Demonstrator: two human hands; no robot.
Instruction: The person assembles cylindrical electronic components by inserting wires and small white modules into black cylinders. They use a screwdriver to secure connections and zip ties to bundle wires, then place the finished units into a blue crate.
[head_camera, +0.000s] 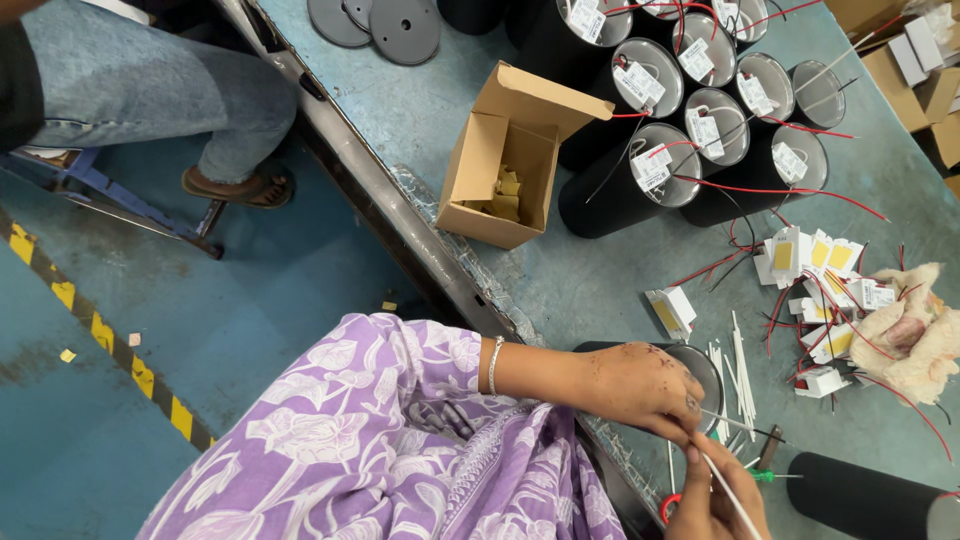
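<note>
- While a seated person's jeans leg and sandal (236, 188) show at far left, an open cardboard box (500, 165) lies on the blue-grey worktable (420, 110).
- Black cylinders (640, 175) with red wires stand right of the box.
- Left hand (640, 385) pinches a thin white sleeve (725, 490), fingers closed on it, over a black cylinder at the table edge.
- Right hand (715, 495), just below, also grips the sleeve.
- Small white parts (815, 265) lie further right.
</note>
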